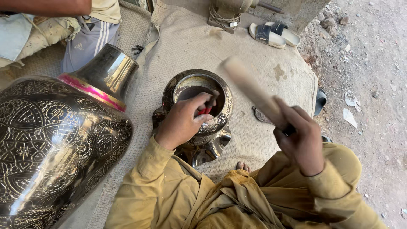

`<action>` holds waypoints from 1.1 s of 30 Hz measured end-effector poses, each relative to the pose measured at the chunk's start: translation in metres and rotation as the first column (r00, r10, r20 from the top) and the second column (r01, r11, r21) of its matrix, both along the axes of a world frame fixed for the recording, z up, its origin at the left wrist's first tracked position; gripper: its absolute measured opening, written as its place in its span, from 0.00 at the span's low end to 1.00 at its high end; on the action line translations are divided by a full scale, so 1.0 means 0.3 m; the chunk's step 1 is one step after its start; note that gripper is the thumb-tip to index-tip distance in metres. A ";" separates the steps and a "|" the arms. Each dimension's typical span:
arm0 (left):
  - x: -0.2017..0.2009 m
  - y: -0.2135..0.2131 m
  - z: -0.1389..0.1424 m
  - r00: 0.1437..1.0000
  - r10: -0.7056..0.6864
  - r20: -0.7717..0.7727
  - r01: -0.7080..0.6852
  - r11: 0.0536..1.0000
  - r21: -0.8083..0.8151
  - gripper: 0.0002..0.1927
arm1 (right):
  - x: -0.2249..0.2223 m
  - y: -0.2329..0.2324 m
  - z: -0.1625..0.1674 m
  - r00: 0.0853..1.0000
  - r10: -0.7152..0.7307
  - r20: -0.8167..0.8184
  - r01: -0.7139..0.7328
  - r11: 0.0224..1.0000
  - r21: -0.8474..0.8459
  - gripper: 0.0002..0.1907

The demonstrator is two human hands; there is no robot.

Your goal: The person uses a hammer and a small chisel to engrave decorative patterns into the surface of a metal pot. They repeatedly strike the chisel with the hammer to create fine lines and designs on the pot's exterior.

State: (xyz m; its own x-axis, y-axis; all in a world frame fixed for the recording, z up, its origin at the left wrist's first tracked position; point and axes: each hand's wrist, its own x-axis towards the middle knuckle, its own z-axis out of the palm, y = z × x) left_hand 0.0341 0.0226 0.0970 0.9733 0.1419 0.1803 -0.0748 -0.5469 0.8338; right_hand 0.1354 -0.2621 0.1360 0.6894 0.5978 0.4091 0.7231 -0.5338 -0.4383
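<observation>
— Gripping a red-handled engraving tool [206, 109], the left hand [183, 122] rests on the rim of the small engraved brass pot [220, 114], fingers [202, 119] closed round the tool, its dark tip angled into the pot's mouth.

— And the right hand [302, 142]?

— Raised to the right of the pot, fingers wrapped tight on a wooden mallet [251, 90]. The mallet is blurred, its pale head up and to the left, above the pot's far right rim.

— Where does the pot sit?

— On the burlap cloth [263, 51] spread over the ground, near the middle, just in front of the person's lap, on a shiny flared base [212, 149]. A bare toe [241, 166] peeks out beside it.

— What else is around?

— A large engraved metal vase [59, 140] with a pink band at its neck lies at the left, close to the pot but apart from it. A pair of sandals [274, 34] lies at the cloth's far edge, and another person's arm [46, 6] shows at the far left.
</observation>
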 end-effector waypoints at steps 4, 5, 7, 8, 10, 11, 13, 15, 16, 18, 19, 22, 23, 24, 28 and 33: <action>-0.050 -0.041 -0.029 0.967 0.144 0.211 -0.126 0.987 -0.097 0.21 | 0.035 0.055 0.147 0.986 0.093 0.141 -0.070 0.984 -0.162 0.33; -0.057 -0.049 -0.039 0.953 0.174 0.248 -0.143 0.980 -0.140 0.21 | 0.029 0.075 0.177 0.983 0.110 0.147 -0.097 0.991 -0.094 0.33; -0.076 -0.070 -0.065 0.919 0.249 0.306 -0.182 0.956 -0.231 0.21 | 0.010 0.106 0.232 0.983 0.168 0.078 -0.163 0.985 -0.063 0.35; -0.078 -0.076 -0.076 0.918 0.275 0.287 -0.198 0.942 -0.272 0.19 | -0.001 0.122 0.253 0.980 0.193 0.043 -0.191 0.981 -0.045 0.36; -0.086 -0.086 -0.095 0.915 0.326 0.238 -0.231 0.907 -0.352 0.15 | -0.023 0.155 0.283 0.937 0.247 0.249 -0.228 0.968 -0.103 0.35; -0.089 -0.088 -0.101 0.916 0.333 0.223 -0.245 0.906 -0.346 0.15 | -0.030 0.170 0.293 0.897 0.274 0.346 -0.242 0.961 -0.134 0.34; -0.091 -0.090 -0.107 0.918 0.345 0.197 -0.268 0.904 -0.334 0.15 | -0.036 0.203 0.302 0.843 0.311 0.439 -0.179 0.932 -0.316 0.29; -0.093 -0.098 -0.110 0.907 0.383 0.174 -0.306 0.885 -0.352 0.13 | -0.042 0.223 0.310 0.787 0.346 0.511 -0.139 0.906 -0.399 0.27; -0.096 -0.103 -0.112 0.902 0.400 0.160 -0.324 0.875 -0.360 0.13 | -0.048 0.228 0.314 0.764 0.354 0.539 -0.139 0.907 -0.397 0.29; -0.099 -0.116 -0.119 0.877 0.439 0.198 -0.337 0.853 -0.398 0.12 | -0.062 0.239 0.322 0.766 0.353 0.538 -0.127 0.903 -0.411 0.29; -0.103 -0.125 -0.125 0.862 0.459 0.214 -0.344 0.841 -0.418 0.12 | -0.071 0.244 0.326 0.787 0.349 0.509 -0.121 0.896 -0.427 0.27; -0.110 -0.155 -0.152 0.817 0.519 0.253 -0.338 0.785 -0.519 0.14 | -0.102 0.258 0.345 0.752 0.375 0.543 -0.087 0.872 -0.482 0.29; -0.109 -0.169 -0.163 0.791 0.550 0.268 -0.353 0.768 -0.535 0.13 | -0.112 0.262 0.351 0.725 0.385 0.571 -0.064 0.863 -0.502 0.30; -0.107 -0.182 -0.173 0.763 0.581 0.284 -0.366 0.750 -0.552 0.13 | -0.120 0.269 0.355 0.730 0.386 0.564 -0.123 0.886 -0.448 0.30; -0.106 -0.230 -0.214 0.692 0.673 0.263 -0.386 0.652 -0.653 0.13 | -0.141 0.267 0.370 0.694 0.408 0.593 -0.226 0.906 -0.359 0.32; -0.095 -0.243 -0.267 0.649 0.712 0.268 -0.382 0.610 -0.695 0.15 | -0.126 0.255 0.366 0.630 0.480 0.611 -0.224 0.865 -0.449 0.33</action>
State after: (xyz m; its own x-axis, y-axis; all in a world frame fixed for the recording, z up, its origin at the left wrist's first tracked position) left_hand 0.0055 -0.0504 0.0170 0.4589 0.8423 0.2828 -0.3886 -0.0959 0.9164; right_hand 0.0975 -0.1857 0.2459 -0.0042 0.9079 0.4191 0.9008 -0.1785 0.3958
